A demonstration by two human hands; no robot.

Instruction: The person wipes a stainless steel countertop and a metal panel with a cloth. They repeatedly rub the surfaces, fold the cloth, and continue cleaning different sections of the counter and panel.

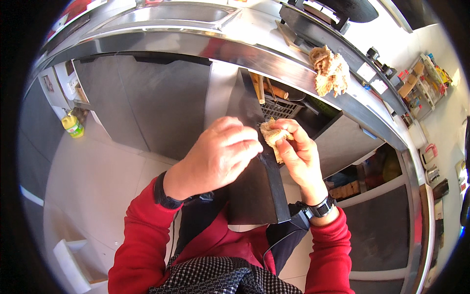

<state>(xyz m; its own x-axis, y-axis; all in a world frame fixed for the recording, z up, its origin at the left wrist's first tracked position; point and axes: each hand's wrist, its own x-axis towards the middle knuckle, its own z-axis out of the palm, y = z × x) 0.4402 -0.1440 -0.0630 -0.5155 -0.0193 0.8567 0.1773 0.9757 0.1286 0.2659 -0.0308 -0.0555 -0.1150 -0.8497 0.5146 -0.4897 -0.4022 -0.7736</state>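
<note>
My right hand (299, 150) pinches a small tan, fuzzy cloth (273, 139) between thumb and fingers at the edge of an open dark cabinet door (253, 191). To its left, my left hand (224, 152) is raised over the same door with its fingers curled and their tips drawn together; whether something small is between them cannot be told. The door stands edge-up towards my lap. Behind it, the open cabinet holds a grey plastic basket (281, 108) and wooden handles (260, 88). A second tan cloth (328, 71) hangs over the metal counter edge.
A steel sink (176, 14) is set in the counter at the upper left, and a black gas stove (330, 36) stands at the upper right. A yellow bottle (72, 126) is on the floor at the left. Shut grey cabinet doors (147, 103) flank the opening. A white stool-like object (73, 264) lies lower left.
</note>
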